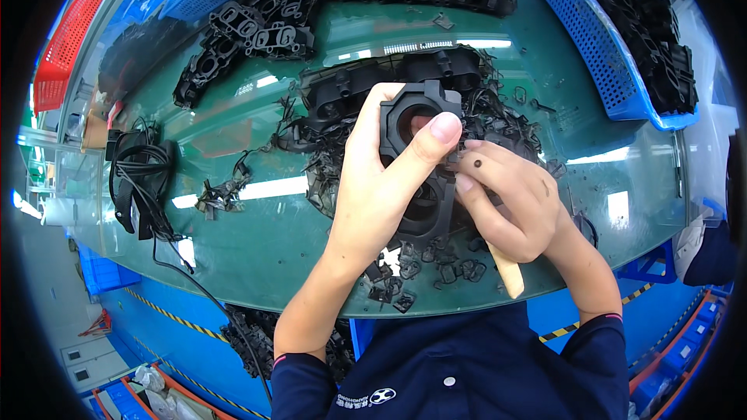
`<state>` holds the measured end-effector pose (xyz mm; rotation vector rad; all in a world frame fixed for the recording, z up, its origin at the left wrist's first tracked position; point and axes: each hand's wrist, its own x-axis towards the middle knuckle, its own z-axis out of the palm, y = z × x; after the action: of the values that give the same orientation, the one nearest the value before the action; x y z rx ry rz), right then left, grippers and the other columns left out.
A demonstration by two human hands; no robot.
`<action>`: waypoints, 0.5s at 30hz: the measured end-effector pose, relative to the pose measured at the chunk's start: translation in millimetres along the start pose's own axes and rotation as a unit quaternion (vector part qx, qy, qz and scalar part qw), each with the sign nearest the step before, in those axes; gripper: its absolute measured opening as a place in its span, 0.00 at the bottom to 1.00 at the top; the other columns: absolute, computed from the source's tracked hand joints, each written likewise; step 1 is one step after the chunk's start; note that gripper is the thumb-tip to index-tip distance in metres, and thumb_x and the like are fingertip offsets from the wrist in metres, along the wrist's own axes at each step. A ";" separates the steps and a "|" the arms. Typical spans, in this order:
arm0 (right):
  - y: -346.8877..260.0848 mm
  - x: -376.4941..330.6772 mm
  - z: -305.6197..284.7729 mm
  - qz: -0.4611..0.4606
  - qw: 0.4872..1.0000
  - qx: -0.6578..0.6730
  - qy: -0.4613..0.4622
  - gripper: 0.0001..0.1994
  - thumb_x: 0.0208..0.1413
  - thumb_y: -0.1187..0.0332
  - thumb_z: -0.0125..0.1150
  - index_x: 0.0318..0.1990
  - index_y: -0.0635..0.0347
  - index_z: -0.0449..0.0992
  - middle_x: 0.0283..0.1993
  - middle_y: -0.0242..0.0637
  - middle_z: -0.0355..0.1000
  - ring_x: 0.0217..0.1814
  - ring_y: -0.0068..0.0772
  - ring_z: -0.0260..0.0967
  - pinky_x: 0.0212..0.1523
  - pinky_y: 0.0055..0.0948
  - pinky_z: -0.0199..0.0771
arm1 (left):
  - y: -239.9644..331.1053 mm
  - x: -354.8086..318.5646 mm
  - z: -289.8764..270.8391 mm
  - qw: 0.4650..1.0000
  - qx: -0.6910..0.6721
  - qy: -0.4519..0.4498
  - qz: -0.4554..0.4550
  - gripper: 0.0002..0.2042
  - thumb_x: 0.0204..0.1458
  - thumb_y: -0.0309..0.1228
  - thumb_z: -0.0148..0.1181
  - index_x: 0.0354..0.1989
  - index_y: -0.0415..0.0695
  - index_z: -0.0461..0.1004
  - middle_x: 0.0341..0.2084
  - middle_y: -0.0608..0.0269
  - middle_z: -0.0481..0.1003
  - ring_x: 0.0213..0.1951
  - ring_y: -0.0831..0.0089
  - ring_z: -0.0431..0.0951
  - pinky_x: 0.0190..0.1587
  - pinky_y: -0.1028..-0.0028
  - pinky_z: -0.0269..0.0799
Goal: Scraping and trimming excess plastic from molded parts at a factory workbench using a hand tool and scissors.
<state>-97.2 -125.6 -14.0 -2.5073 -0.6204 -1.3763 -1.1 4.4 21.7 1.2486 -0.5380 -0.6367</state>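
Note:
In front of me, my left hand (375,167) grips a black moulded plastic part (436,224) with round openings, its thumb laid over the upper ring. Close against the part's right side is my right hand (515,198), fingers curled around a tool with a flat tan handle (507,271). The handle sticks out below the palm; the tool's working end is hidden by the fingers. Just beyond the hands lies a larger black moulded housing (338,92), amid a heap of thin black plastic scraps (506,120).
More black housings (272,31) lie along the far side of the green table (257,253). A blue crate (583,27) full of black parts stands far right. At left are a coiled black cable (144,163) and a red crate (74,39). Small trimmings (401,272) litter the near edge.

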 end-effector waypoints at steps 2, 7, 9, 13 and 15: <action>-1.0 0.0 -1.9 0.030 0.999 0.036 0.002 0.07 0.39 0.80 0.61 0.28 0.70 0.72 0.36 0.49 0.71 0.35 0.44 0.73 0.37 0.33 0.79 | 0.4 -0.1 1.2 1.000 -0.012 0.010 0.000 0.15 0.51 0.38 0.61 0.39 0.41 0.67 0.28 0.69 0.70 0.31 0.84 0.69 0.37 0.82 0.66; -4.1 -3.6 -2.8 0.110 0.985 0.126 0.047 0.13 0.39 0.81 0.64 0.36 0.74 0.72 0.38 0.54 0.70 0.36 0.48 0.73 0.37 0.35 0.78 | 4.9 -1.5 6.1 0.997 -0.074 0.013 -0.014 0.17 0.51 0.38 0.61 0.40 0.40 0.65 0.28 0.66 0.69 0.29 0.82 0.70 0.30 0.80 0.73; -7.4 -5.5 -2.4 0.137 0.977 0.149 0.061 0.16 0.39 0.83 0.64 0.39 0.73 0.71 0.40 0.56 0.69 0.37 0.44 0.73 0.36 0.34 0.78 | 5.9 -1.8 6.0 0.996 -0.088 0.004 -0.014 0.17 0.51 0.38 0.60 0.41 0.39 0.65 0.28 0.65 0.69 0.28 0.81 0.71 0.26 0.79 0.74; -10.8 -0.2 -7.9 0.239 0.956 0.152 0.077 0.13 0.46 0.84 0.59 0.42 0.68 0.69 0.42 0.53 0.67 0.35 0.38 0.73 0.34 0.30 0.78 | 1.5 -3.0 3.1 0.994 -0.104 -0.015 -0.018 0.18 0.51 0.37 0.60 0.42 0.39 0.64 0.28 0.63 0.69 0.26 0.80 0.71 0.24 0.77 0.75; -3.6 2.6 -10.4 0.228 0.953 0.169 0.111 0.12 0.47 0.84 0.58 0.41 0.66 0.69 0.41 0.50 0.68 0.34 0.35 0.74 0.32 0.27 0.77 | -0.3 -2.2 1.4 0.993 -0.113 -0.025 -0.013 0.18 0.51 0.36 0.60 0.43 0.39 0.64 0.29 0.63 0.69 0.26 0.79 0.71 0.24 0.77 0.75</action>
<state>-105.4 -125.7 -6.2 -2.0195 -0.1895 -1.2267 -3.6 4.9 21.7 1.0310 -0.4769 -0.7312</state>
